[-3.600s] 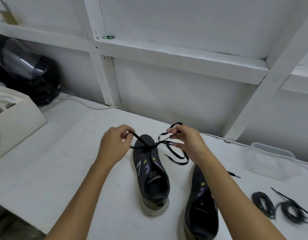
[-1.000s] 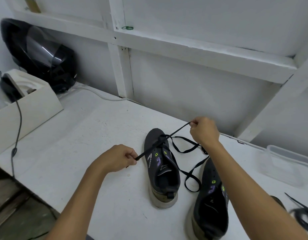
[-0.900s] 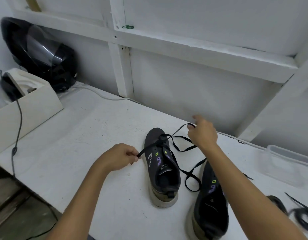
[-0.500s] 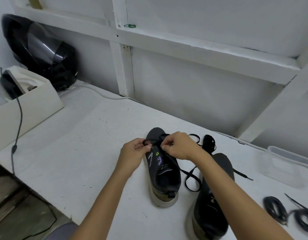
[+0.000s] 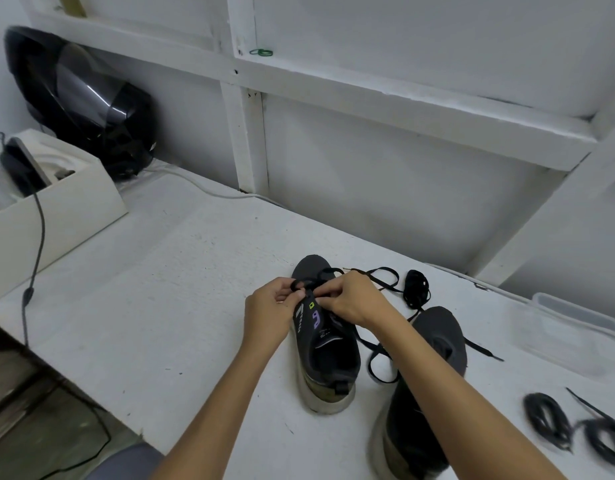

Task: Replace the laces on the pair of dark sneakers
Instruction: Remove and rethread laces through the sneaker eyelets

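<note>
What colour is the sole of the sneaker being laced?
Off-white sole, with an olive band above the heel; head view.

A single head-worn wide-angle view looks forward and steeply down over a white, scuffed tabletop (image 5: 153, 306), close enough that both bare forearms run in from the bottom edge. The white-painted framed wall (image 5: 368, 188) rises just behind the tabletop and fills the upper half. Toward the tabletop's right end the picture blurs, probably from camera motion. No second view is given.
</note>
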The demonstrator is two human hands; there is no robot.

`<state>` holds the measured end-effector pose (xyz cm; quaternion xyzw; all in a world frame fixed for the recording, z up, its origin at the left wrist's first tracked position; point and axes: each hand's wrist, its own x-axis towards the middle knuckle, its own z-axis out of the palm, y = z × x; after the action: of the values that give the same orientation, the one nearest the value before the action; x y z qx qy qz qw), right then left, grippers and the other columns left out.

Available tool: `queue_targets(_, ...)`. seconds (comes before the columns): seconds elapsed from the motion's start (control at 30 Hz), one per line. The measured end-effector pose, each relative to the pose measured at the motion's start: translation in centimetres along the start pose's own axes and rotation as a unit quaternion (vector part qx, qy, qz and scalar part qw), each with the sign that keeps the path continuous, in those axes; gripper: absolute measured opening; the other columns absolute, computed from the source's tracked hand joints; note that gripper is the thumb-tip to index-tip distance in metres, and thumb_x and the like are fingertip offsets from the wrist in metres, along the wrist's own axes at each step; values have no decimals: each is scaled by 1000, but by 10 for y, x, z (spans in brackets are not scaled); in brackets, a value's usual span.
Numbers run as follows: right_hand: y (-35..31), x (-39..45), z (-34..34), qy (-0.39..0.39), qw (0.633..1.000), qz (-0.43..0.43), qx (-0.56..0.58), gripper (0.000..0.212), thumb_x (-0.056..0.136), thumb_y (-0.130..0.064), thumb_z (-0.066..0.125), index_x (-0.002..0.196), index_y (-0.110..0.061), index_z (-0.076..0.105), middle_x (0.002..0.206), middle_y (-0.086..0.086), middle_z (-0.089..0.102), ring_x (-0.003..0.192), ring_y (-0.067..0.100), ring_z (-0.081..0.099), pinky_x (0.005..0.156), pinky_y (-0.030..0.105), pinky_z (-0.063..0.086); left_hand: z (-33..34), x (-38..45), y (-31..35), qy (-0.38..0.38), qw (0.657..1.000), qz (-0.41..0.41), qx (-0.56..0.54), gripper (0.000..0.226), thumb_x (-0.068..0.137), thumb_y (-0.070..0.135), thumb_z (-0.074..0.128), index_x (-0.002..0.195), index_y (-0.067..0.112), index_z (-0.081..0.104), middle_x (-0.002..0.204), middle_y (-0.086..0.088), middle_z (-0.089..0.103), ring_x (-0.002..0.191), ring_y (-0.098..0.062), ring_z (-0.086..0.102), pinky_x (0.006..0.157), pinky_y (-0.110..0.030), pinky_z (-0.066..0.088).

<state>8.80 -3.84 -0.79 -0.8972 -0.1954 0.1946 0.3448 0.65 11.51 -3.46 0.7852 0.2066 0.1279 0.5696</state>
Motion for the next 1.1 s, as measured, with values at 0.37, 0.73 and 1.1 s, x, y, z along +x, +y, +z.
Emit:
queue_targets(0.37,-9,-5,19,53,997,39,47,19,93,-34,71,110,-30,79,107,-9,77,105,11,68,95,36,54,-4,4,-3,-47,990,-97,-86,7,92,24,72,91,23,79,84,3,77,86,-15,73,76,-24,60)
queue_targets(0.73,-2,-4,12,28,995,32,88,14,97,-24,63,90,-19,75,70,-9,63,64,5,54,65,23,44,-20,-14,4,-237,971,-22,16,34,87,37,73,117,46,60,125,22,50,109,19,49,103,-25,43)
queue_targets(1.1,4,-19,-11,-54,947,41,313,18,106,-16,50,92,-14,60,98,4,65,85,14,71,69,33,61,3,-25,12,-127,987,-45,88,46,100,23,39,145,28,49,139,11,49,113,-4,49,90,-19,38)
